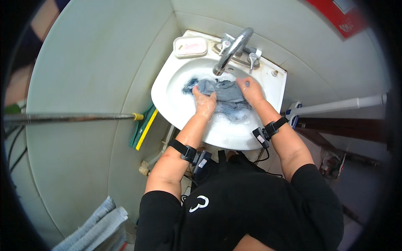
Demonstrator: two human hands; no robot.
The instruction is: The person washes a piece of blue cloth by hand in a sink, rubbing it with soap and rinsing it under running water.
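A wet grey-blue cloth point(229, 93) lies in soapy water inside the white sink point(161, 90). My left hand point(205, 102) is closed on the cloth's left part, with suds on the skin. On the right side, my right hand point(251, 90) grips the cloth's upper right edge, its fingers bent together. Between the hands the fabric is bunched. A darker part of fabric shows in the water left of my left hand; whether it belongs to the same cloth I cannot tell. Above the basin arches a chrome faucet point(232, 52), with no stream visible from its spout.
A soap dish point(190, 46) sits on the sink's back left corner. At left, a metal pole carries a green and yellow squeegee-like head point(145, 127). A white-handled brush or mop point(335, 106) leans at right. Grey towels point(98, 224) hang at lower left.
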